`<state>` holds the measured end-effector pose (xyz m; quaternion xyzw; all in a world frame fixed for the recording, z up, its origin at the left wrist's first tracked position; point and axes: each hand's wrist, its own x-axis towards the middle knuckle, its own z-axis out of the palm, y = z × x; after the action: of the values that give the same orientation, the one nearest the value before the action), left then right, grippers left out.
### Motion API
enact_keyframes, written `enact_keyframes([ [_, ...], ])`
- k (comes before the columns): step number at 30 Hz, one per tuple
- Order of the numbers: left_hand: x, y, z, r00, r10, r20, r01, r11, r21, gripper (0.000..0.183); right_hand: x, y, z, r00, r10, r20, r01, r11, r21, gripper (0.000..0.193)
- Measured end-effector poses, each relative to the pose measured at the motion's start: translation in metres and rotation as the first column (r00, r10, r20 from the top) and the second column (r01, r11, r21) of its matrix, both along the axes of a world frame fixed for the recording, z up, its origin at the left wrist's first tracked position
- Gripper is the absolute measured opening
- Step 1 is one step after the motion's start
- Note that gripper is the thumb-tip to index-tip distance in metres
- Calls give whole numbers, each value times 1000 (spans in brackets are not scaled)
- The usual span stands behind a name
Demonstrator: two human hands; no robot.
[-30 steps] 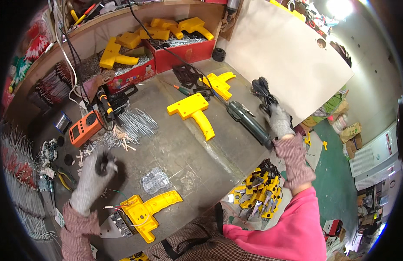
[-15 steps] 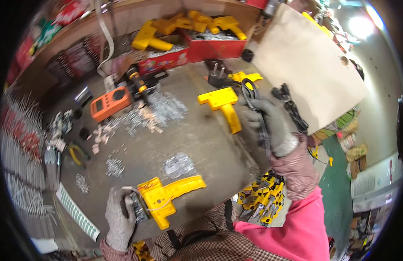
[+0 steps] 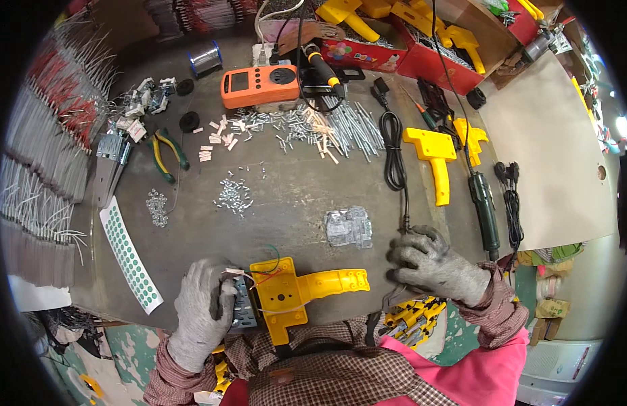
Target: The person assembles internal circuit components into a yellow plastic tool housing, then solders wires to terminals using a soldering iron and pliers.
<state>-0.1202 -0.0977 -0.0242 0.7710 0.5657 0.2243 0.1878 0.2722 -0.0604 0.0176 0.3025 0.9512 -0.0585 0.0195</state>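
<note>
A grey, scuffed bench top (image 3: pixel 293 216) is shown, its centre taken as the clock's. At six o'clock, near the front edge, a yellow housing (image 3: pixel 294 287) is laid hollow side up; the metal part (image 3: pixel 244 308) beside it is touched by the left hand (image 3: pixel 204 308), whose fingers are bent, though whether it is gripped cannot be told. By the right hand (image 3: pixel 439 264), at four, a black cord (image 3: pixel 395 188) is grasped in curled fingers, its coil laid toward two. Loose screws (image 3: pixel 233 196) are heaped at nine, pliers (image 3: pixel 159 159) placed at ten, and an orange meter (image 3: pixel 258 96) stood at eleven. Red boxes (image 3: pixel 432 64) are filled at one; a dark green driver (image 3: pixel 486 216) is laid at three. Beyond the bench, worn green floor (image 3: pixel 131 352) is seen at eight, and a white louvred unit (image 3: pixel 557 365) at four.
</note>
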Motion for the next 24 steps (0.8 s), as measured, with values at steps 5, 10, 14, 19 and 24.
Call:
enact_keyframes([
  [5, 4, 60, 32, 860, -11, 510, 34, 999, -36, 10, -58, 33, 23, 523, -637, -567, 71, 695, -715, 13],
  [10, 48, 102, 28, 578, 47, 815, 453, 812, -368, 51, -125, 62, -17, 723, -478, -499, 299, 867, -399, 33],
  [14, 45, 107, 15, 525, 231, 819, 405, 779, -479, 33, -109, 68, -45, 924, -97, -370, 119, 992, 38, 28],
  [19, 38, 122, 6, 636, 144, 758, 9, 981, -193, 17, -118, 74, -9, 465, -770, -437, -247, 361, -899, 26],
  [24, 45, 114, 7, 729, 80, 680, 291, 863, -413, 29, -121, 83, -31, 217, -849, -483, 52, 504, -862, 26],
])
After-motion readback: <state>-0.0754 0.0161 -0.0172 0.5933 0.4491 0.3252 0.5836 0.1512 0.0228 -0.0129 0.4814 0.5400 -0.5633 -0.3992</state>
